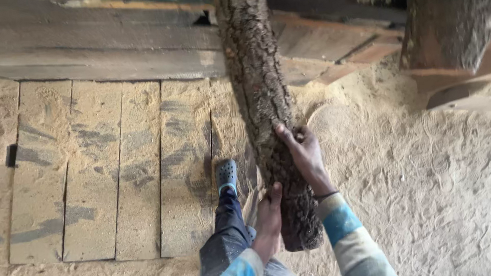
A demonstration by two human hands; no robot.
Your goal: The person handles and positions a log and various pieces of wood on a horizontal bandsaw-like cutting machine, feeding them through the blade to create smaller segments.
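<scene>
Left hand (pixel 267 219) and right hand (pixel 305 152) are clamped on the near end of a bark-covered log (pixel 261 90), raised over sawdusted planks (pixel 101 172). A slip is risked: loose bark, foot (pixel 226 176) below.

Both hands, left hand (pixel 268 222) and right hand (pixel 304 152), gripping a rough-barked log (pixel 258 84), sawdust-covered wooden planks (pixel 101 172) beneath

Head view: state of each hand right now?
Left hand: shut on the long rough-barked brown log, near its lower end.
Right hand: shut on the same log, fingers wrapped over its bark.
</scene>
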